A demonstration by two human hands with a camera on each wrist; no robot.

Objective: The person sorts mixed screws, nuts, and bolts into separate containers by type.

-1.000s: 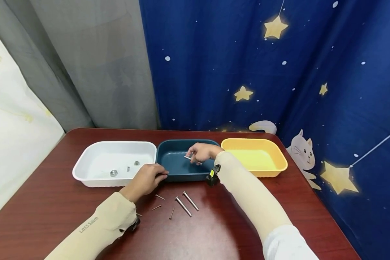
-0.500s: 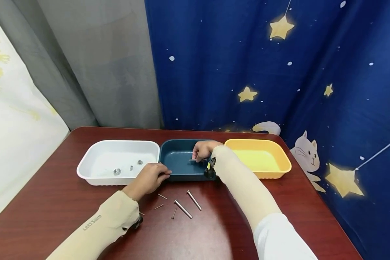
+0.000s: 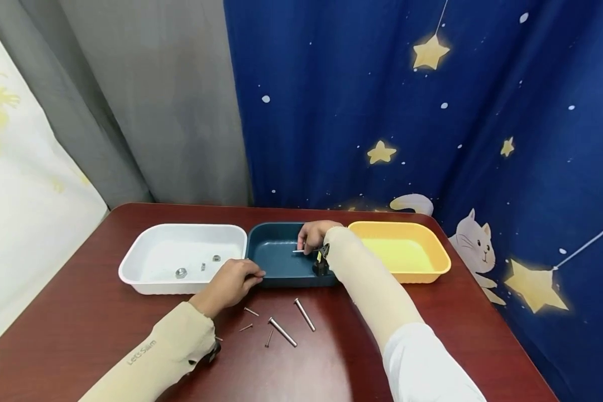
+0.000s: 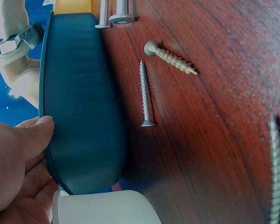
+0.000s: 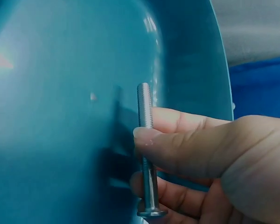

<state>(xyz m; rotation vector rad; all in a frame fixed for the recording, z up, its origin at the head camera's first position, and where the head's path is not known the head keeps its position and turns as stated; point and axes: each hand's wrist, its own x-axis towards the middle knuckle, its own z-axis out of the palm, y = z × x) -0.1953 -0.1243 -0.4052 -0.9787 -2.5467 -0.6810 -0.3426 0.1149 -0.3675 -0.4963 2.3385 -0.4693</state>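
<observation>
My right hand [image 3: 315, 234] is inside the dark teal tray [image 3: 288, 281], toward its right part. In the right wrist view it pinches a silver bolt [image 5: 144, 105] between thumb and fingers, the threaded end pointing away and the flat head near the lower fingers. My left hand [image 3: 233, 281] holds the tray's front left rim; the left wrist view shows the thumb on the outer wall, with the other fingers partly hidden behind the rim. Two large bolts [image 3: 283, 332] and several small screws [image 4: 145, 95] lie on the table before the tray.
A white tray [image 3: 156, 287] with three metal nuts, one large nut [image 3: 181, 273] among them, stands left of the teal tray. On the right stands a yellow tray [image 3: 407, 276]. The brown table [image 3: 372, 357] ends at curtains behind.
The bolt in my right hand has turned from slanting to nearly level, and that hand has shifted slightly rightward. My left hand stays on the tray's rim. The head view has moved a little.
</observation>
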